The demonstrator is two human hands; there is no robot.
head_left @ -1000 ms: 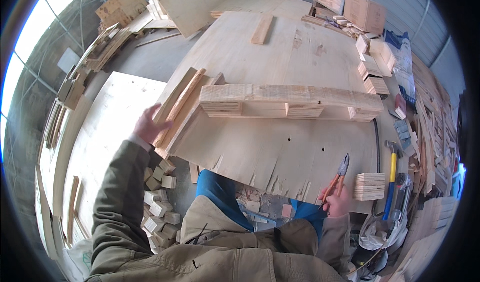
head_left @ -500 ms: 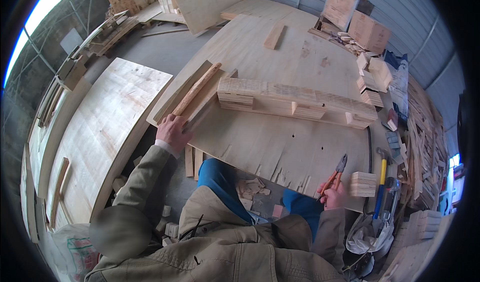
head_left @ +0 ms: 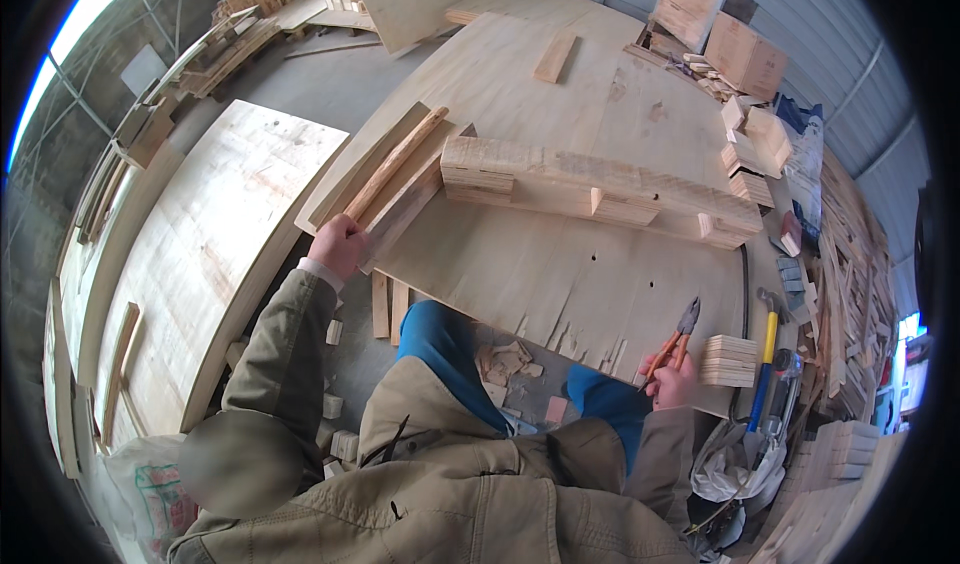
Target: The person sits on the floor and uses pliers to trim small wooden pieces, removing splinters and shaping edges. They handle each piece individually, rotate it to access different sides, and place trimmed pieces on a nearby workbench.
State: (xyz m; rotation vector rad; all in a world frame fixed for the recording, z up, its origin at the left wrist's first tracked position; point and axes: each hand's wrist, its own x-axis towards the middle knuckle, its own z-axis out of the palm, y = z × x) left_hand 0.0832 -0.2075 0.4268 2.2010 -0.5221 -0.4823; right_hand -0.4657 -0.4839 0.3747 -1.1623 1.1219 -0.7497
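My left hand (head_left: 340,246) is closed around the near end of a round wooden stick (head_left: 396,162), at the left edge of the plywood worktop (head_left: 480,274). The stick lies along a flat board and beside a squared wooden piece (head_left: 415,196). My right hand (head_left: 672,378) holds pliers (head_left: 684,326) with orange handles over the front right of the worktop, jaws pointing away from me. Farther in, a long timber beam (head_left: 600,172) with small layered plywood blocks under it crosses the top. A stack of plywood blocks (head_left: 729,361) stands just right of my right hand.
A hammer (head_left: 766,354) with a yellow and blue handle lies at the right edge. Beyond are wood blocks (head_left: 748,164), a cardboard box (head_left: 745,56) and a heap of wood strips (head_left: 860,264). A large plywood sheet (head_left: 220,224) stands on the left.
My left hand has moved slightly away from me and closed more tightly at the stick's end. My right hand still holds the pliers in nearly the same place. The view has shifted a little.
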